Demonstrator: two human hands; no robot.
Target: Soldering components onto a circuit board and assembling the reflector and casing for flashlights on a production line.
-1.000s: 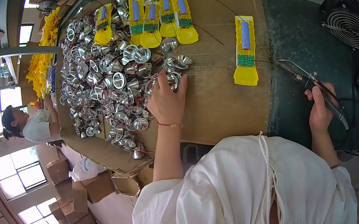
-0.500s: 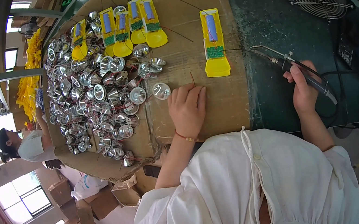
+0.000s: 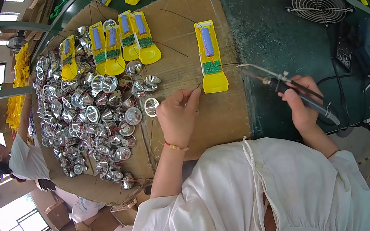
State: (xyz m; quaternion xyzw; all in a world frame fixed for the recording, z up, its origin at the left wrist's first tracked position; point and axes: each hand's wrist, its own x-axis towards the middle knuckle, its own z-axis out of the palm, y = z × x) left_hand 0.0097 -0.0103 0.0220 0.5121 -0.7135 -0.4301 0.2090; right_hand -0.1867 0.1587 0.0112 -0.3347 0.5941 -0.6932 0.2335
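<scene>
A yellow plastic casing [image 3: 215, 83] lies on the cardboard in front of me, holding a blue cylindrical battery [image 3: 207, 42] and a green circuit board [image 3: 211, 67]. A dark wire runs from the board to the right. My left hand [image 3: 178, 119], just left of the casing's lower end, is closed in a pinch on a thin wire [image 3: 199, 85] that pokes out at the fingertips. Beside its knuckles lies a silver reflector cup [image 3: 151, 107]. My right hand [image 3: 301, 104] grips a soldering iron [image 3: 281, 85] with a thin metal tube along it; its tip points at the casing's wire.
Many reflector cups [image 3: 92, 113] fill a cardboard box at left, with several yellow casings [image 3: 149, 53] at its far edge. A round fan [image 3: 319, 5] stands far right, near a dark device [image 3: 369, 55] with cables. Another person [image 3: 27, 157] reaches in at far left.
The whole view has shifted, moving the scene left and down. My left fingers have drawn into a clearer pinch slightly farther forward. The soldering iron's tip has come closer to the casing.
</scene>
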